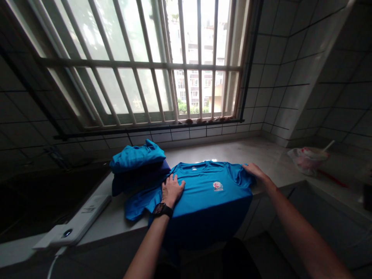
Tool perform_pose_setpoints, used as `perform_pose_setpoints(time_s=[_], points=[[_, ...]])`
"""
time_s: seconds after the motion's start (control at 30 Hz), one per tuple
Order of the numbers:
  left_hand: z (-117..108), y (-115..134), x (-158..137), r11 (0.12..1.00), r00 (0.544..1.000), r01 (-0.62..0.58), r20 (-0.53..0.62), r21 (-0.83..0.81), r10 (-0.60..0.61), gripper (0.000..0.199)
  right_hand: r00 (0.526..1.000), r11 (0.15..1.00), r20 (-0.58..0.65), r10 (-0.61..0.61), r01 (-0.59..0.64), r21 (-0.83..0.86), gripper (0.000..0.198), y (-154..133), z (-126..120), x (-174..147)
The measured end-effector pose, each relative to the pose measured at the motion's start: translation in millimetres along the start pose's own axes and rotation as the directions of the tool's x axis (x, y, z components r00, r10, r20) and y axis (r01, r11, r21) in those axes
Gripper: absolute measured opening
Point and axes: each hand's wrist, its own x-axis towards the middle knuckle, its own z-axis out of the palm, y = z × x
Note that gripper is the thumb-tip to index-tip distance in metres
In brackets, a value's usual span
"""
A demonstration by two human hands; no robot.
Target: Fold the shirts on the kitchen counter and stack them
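Note:
A blue T-shirt (200, 197) with a small white and red chest print lies spread on the counter, collar toward the window, its lower part hanging over the front edge. Flat on its left shoulder area rests my left hand (173, 190), fingers spread, a dark watch on the wrist. My right hand (256, 170) is at the sleeve on the right, its fingers closed on the fabric there; the fingertips show only in part. Left of the shirt sits a pile of folded clothes (138, 157), bright blue on top with darker pieces beneath.
A white power strip (83, 219) with a cable lies along the counter's left front. Beyond it is a dark sink-like recess (43, 193). At the right stand a bagged bowl (309, 159) and a red strip (333, 178). A barred window (145, 66) fills the back wall.

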Motion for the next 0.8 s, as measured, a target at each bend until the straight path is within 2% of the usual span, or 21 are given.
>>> perform_pose_setpoints(time_s=[0.17,0.23,0.3,0.33,0.37,0.43,0.47,0.5,0.57,0.63,0.73,0.8], points=[[-1.1,0.8,-0.7,1.0,1.0,0.004,0.002,0.007,-0.004,0.059,0.997,0.996,-0.059,0.053,-0.049,0.073,0.017,-24.3,-18.8,-0.5],[-1.3,1.0,-0.8,1.0,1.0,0.004,0.004,0.012,-0.004,0.059,0.992,0.988,-0.125,0.019,0.0,0.151,0.016,-41.7,-25.8,-9.0],[-1.8,1.0,-0.9,1.0,1.0,0.005,0.008,0.014,-0.005,0.059,0.991,0.949,-0.073,-0.11,0.126,0.289,0.023,-61.7,-30.1,-23.4],[-2.1,1.0,-0.9,1.0,1.0,0.004,0.01,0.014,-0.004,0.059,0.975,0.907,0.02,-0.22,0.197,0.373,0.028,-71.2,-31.2,-31.6],[-2.3,1.0,-1.0,1.0,1.0,0.003,0.013,0.012,-0.003,0.059,0.93,0.856,0.136,-0.343,0.25,0.452,0.034,-79.6,-31.7,-39.7],[-2.7,0.8,-1.2,1.0,1.0,0.003,0.02,0.009,-0.003,0.06,0.801,0.783,0.301,-0.518,0.303,0.544,0.041,-91.5,-30.7,-53.1],[-2.9,0.7,-1.3,1.0,1.0,0.004,0.023,0.009,-0.004,0.06,0.77,0.778,0.327,-0.548,0.325,0.537,0.042,-94.5,-29.3,-57.8],[-3.0,0.7,-1.4,1.0,1.0,0.004,0.025,0.009,-0.004,0.06,0.774,0.794,0.323,-0.544,0.351,0.496,0.042,-95.8,-27.1,-61.4],[-3.3,0.7,-1.5,1.0,1.0,0.004,0.024,0.01,-0.004,0.06,0.812,0.853,0.307,-0.497,0.391,0.345,0.038,-93.7,-20.1,-66.7],[-3.8,0.9,-1.6,1.0,1.0,0.001,0.023,0.009,-0.001,0.061,0.82,0.898,0.367,-0.439,0.403,0.175,0.033,-88.3,-9.4,-72.8],[-4.2,1.2,-1.9,1.0,1.0,-0.001,0.023,0.01,0.001,0.061,0.767,0.896,0.513,-0.386,0.444,0.01,0.03,-82.1,11.5,-86.0],[-4.2,1.1,-2.1,1.0,1.0,0.0,0.023,0.013,0.0,0.06,0.762,0.878,0.524,-0.38,0.475,-0.054,0.041,-83.1,24.6,-94.4]])
